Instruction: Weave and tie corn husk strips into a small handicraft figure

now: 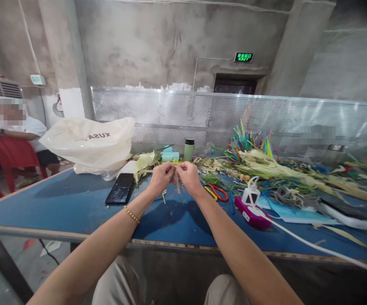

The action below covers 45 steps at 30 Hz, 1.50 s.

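Close together above the blue table (84, 212), both hands are pinched on a thin pale strip (178, 184) that looks like corn husk. My left hand (162, 178), with a gold bead bracelet on its wrist, has its fingertips closed at the strip's upper end. Touching or almost touching it, my right hand (188, 176) pinches there too, and the strip hangs down between them. Fingers cover the top of the strip. Below lies a small pale scrap (164, 196). Scissors (218, 192) with red and yellow handles rest just right of my right hand.
A black phone (120, 188) and large white plastic bag (91, 142) are at left. Behind stands a green bottle (189, 150). To the right are corn husks (266, 163), colourful stems (249, 142), a purple power strip (251, 214) and its white cable. A person (34, 127) sits far left.
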Motion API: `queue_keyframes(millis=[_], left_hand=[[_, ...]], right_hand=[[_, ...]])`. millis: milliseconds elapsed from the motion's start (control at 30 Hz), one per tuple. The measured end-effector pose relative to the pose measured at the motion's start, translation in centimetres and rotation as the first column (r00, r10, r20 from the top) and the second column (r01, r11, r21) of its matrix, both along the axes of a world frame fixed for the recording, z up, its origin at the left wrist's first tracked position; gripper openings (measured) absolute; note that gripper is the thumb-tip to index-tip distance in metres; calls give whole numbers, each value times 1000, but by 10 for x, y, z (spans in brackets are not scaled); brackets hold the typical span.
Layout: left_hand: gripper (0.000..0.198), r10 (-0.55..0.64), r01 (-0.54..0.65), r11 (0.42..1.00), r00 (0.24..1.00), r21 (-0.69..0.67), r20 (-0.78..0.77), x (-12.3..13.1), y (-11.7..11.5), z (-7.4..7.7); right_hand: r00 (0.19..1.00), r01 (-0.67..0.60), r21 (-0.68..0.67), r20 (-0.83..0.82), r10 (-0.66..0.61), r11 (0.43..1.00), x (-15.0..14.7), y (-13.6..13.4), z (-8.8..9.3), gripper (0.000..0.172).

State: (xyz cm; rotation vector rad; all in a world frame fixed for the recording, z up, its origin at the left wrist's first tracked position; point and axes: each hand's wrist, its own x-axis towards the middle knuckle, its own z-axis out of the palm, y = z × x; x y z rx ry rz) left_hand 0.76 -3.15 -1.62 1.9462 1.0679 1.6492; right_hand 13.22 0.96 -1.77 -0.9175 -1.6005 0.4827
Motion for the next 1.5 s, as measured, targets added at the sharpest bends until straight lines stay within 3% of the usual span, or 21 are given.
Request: queue_keyframes(millis=[133,300,467,567,633,700,767,833,900,933,967,1033,1133,1333,1500], left_hand=[[14,49,-51,998,998,29,44,0,5,-1],[14,-65,110,988,935,-112,348,-8,14,3],[24,-69,156,981,836,-115,544,-20,19,5],[26,-42,130,986,800,-104,599,-28,21,7],[26,-24,108,989,784,-98,621,-31,22,7],[27,-20,112,987,788,-113,615,-31,22,7],[27,-19,119,983,823,-139,568,-28,22,5],[26,-5,95,983,867,-156,498,-23,21,3],[24,-3,79,985,898,-156,439,-18,20,1],[23,-17,89,985,907,-151,421,-16,19,0],[21,-40,108,984,912,-144,409,-15,18,-1],[19,-94,157,979,912,-127,399,-12,17,-2],[18,-130,193,974,909,-122,397,-11,17,-2],[13,-123,223,955,898,-194,423,-11,19,-2],[13,-121,207,963,904,-173,410,-12,21,-4]], right_hand=[[993,115,67,13,-116,991,-1,13,-11,13],[949,312,117,15,-316,943,16,26,-5,13],[828,512,181,157,-538,840,57,39,5,16],[691,669,132,252,-678,731,90,42,6,26],[628,720,84,342,-699,689,103,41,5,32],[613,697,46,481,-627,716,103,36,6,32],[618,652,102,503,-604,751,88,30,10,34],[728,505,198,426,-537,840,66,22,14,33],[900,209,185,347,-263,960,43,13,18,26],[940,26,123,335,-67,992,33,9,18,26],[946,-112,54,312,90,992,25,5,18,27],[935,-257,-8,250,250,966,15,-1,16,29],[939,-263,23,238,250,965,12,-3,11,24],[933,-145,137,348,89,980,10,-2,8,13],[919,-76,254,392,-30,964,7,-3,4,12]])
